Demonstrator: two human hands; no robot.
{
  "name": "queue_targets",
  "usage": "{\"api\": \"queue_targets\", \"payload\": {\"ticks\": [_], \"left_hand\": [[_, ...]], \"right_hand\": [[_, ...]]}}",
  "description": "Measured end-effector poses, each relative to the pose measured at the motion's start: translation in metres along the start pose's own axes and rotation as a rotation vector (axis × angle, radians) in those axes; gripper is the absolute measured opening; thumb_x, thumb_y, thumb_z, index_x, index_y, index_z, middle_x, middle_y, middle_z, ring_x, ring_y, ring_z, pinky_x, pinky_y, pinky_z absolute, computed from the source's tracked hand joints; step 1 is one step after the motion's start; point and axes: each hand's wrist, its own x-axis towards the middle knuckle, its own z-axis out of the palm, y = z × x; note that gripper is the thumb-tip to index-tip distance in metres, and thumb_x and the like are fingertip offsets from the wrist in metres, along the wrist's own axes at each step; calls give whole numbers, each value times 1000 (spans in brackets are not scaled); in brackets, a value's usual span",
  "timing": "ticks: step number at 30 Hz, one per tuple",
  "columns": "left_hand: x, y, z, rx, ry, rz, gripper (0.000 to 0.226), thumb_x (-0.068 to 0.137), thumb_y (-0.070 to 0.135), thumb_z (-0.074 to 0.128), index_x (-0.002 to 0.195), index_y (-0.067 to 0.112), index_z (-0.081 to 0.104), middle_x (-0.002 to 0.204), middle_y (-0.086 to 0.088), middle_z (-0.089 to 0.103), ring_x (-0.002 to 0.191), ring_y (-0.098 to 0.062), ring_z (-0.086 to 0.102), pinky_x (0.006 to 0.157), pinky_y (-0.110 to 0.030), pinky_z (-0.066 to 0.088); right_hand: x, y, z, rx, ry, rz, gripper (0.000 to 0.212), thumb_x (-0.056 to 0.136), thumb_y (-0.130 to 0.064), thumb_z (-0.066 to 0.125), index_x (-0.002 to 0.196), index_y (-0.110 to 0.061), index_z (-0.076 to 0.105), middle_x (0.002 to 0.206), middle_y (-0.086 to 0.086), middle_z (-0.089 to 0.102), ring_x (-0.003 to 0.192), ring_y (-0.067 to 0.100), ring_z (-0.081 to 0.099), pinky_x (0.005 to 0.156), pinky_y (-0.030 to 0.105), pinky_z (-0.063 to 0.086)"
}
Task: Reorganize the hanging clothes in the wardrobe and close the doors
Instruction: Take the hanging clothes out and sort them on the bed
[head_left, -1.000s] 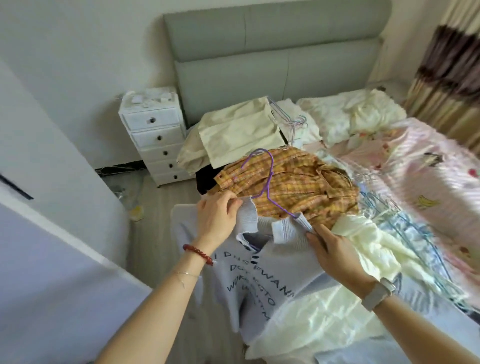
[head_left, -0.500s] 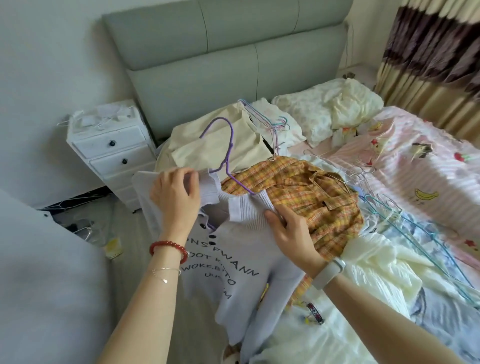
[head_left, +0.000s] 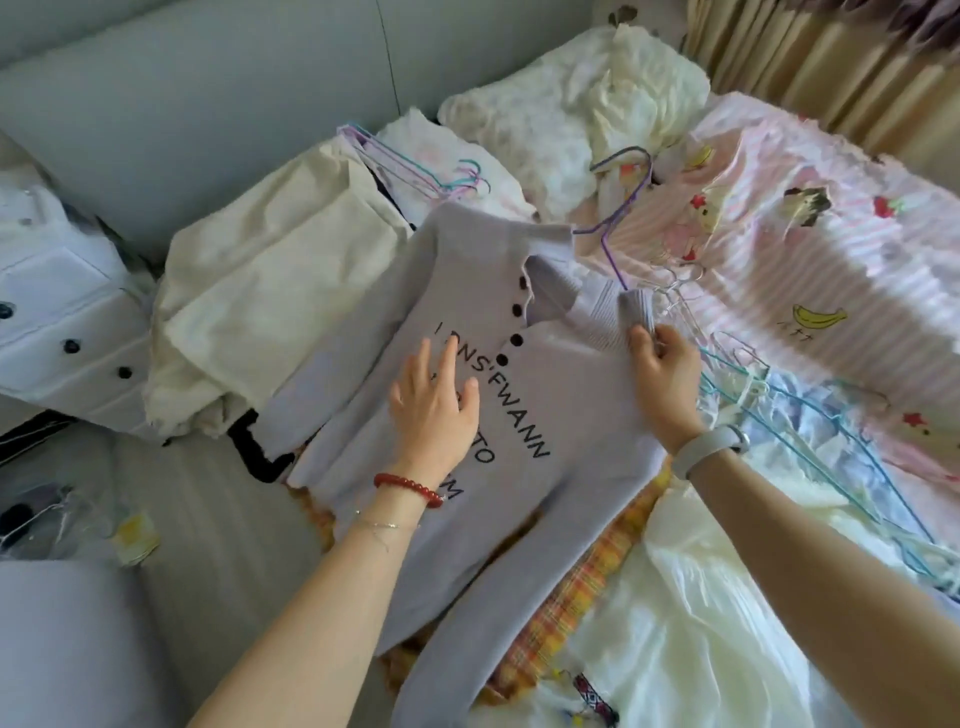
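A lilac knit sweater (head_left: 561, 410) with black letters and dark buttons lies spread flat on the bed, over a yellow plaid shirt (head_left: 587, 587). My left hand (head_left: 436, 410) rests open and flat on the sweater's chest. My right hand (head_left: 662, 374) pinches the ribbed collar at the sweater's right shoulder. A purple wire hanger (head_left: 623, 208) sticks out of the collar, its hook lying on the pink striped bedding.
Cream garments (head_left: 270, 291) are piled to the left, with more pale clothes (head_left: 701, 613) at the lower right. Loose wire hangers (head_left: 769, 395) lie to the right, and several more (head_left: 415, 171) near the grey headboard (head_left: 208, 104). A white drawer unit (head_left: 57, 312) stands at the far left. Curtains (head_left: 831, 67) hang at the top right.
The sweater, held up by both hands before, now lies flat on the plaid shirt. My left hand let go and flattened on it. The hanger hook now points right.
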Motion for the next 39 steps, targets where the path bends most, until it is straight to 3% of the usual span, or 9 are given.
{"api": "queue_targets", "payload": {"ticks": [3,5,9,13,18,22,25,31,39], "left_hand": [[2,-16,69,34,-233,-94,56,97,35,35,147,23,13,156,-10,4,142,-29,6,111,-53,17],[-3,-30,108,64,-402,-161,58,98,39,32,148,26,6,156,-9,-4,143,-32,0,112,-56,12],[-17,-58,161,150,-660,-208,60,97,46,25,145,34,-8,155,-7,-17,141,-35,-12,111,-57,0],[-14,-69,179,117,-739,-217,55,98,44,24,146,35,-1,156,-5,-11,140,-35,-16,111,-55,-5],[-9,-73,148,212,-452,-192,46,96,36,34,141,25,30,153,-5,19,141,-29,7,110,-58,3],[-21,-79,97,308,-215,-237,46,97,32,34,142,21,31,152,-6,25,142,-26,13,112,-57,2],[-53,-86,62,298,-113,-306,46,96,30,35,141,18,33,148,-6,31,137,-24,24,112,-53,15],[-182,-91,31,153,18,-400,45,95,27,40,138,13,37,141,-6,41,127,-24,39,104,-41,34],[-407,-91,33,-32,164,-417,36,93,19,47,127,10,51,122,-8,58,109,-26,55,92,-36,44]], "right_hand": [[25,68,20,-169,-42,148,24,90,-16,44,69,-7,41,59,4,38,56,22,34,51,33,17],[32,101,30,-290,-86,242,13,88,-14,41,85,-4,50,69,9,46,62,26,39,56,31,21],[43,138,42,-405,-187,270,25,85,-5,40,105,-1,55,94,25,57,85,36,52,65,35,32],[44,151,49,-580,-306,251,35,91,-19,41,123,-11,51,130,21,43,125,35,34,104,44,26],[17,127,72,-672,-405,12,49,88,-9,40,137,-11,35,145,14,29,135,33,21,111,47,14],[-29,83,94,-613,-561,-237,48,90,-10,39,138,-10,36,146,12,34,137,30,22,112,49,16],[-75,51,102,-545,-669,-373,46,92,-13,38,138,-10,37,144,10,38,137,28,24,112,48,17],[-185,8,78,-342,-819,-532,37,90,-6,42,126,-7,52,129,10,54,128,28,39,106,43,27],[-340,0,9,-436,-1215,-927,36,93,-15,38,128,-16,49,127,5,54,122,23,41,99,33,27]]}}
